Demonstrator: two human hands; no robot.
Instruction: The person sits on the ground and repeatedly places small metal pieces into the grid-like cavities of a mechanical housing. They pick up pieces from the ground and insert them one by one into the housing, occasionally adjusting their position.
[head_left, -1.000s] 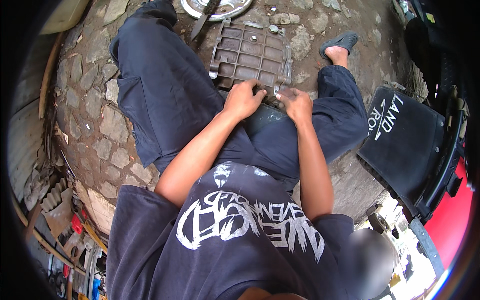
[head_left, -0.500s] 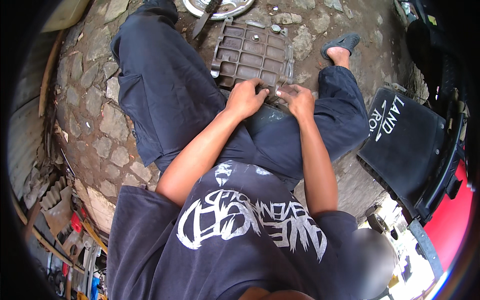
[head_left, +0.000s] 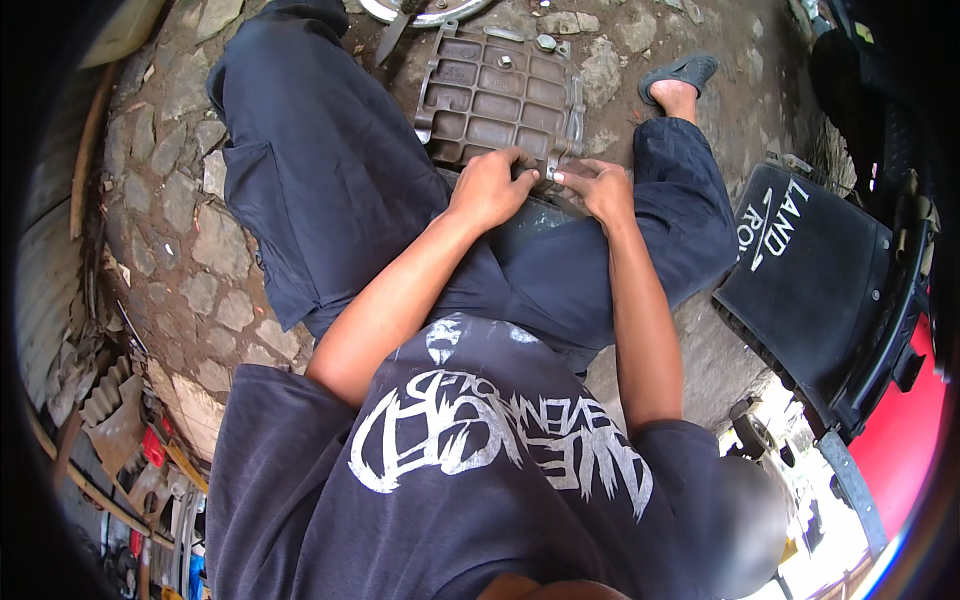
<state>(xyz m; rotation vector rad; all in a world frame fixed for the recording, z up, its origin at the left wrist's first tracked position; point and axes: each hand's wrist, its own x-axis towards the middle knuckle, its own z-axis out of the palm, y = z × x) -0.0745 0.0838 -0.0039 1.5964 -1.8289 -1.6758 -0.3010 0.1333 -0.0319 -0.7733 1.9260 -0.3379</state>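
Observation:
A brown-grey metal casing (head_left: 497,100) with a grid of ribs lies on the ground between my legs, with bolt heads on its far part. My left hand (head_left: 492,188) is at the casing's near edge, fingers bent over it and thumb pointing right. Close by, my right hand (head_left: 600,190) has thumb and fingers pinched together at the near right corner. A small light spot shows between the two thumbs; whether it is a bolt or part of the casing, I cannot make out. The undersides of both hands are hidden.
Beyond the casing lies a round silver metal dish (head_left: 440,10) with a dark-bladed tool (head_left: 396,36) on its edge. A black mud flap (head_left: 808,270) and red bodywork (head_left: 905,440) stand at right. Scrap metal (head_left: 110,420) is piled at left, beside stone paving (head_left: 222,245).
The right hand has moved in against the casing's corner, its fingers reaching further over the edge. My left hand stays almost in place. The whole view has shifted slightly.

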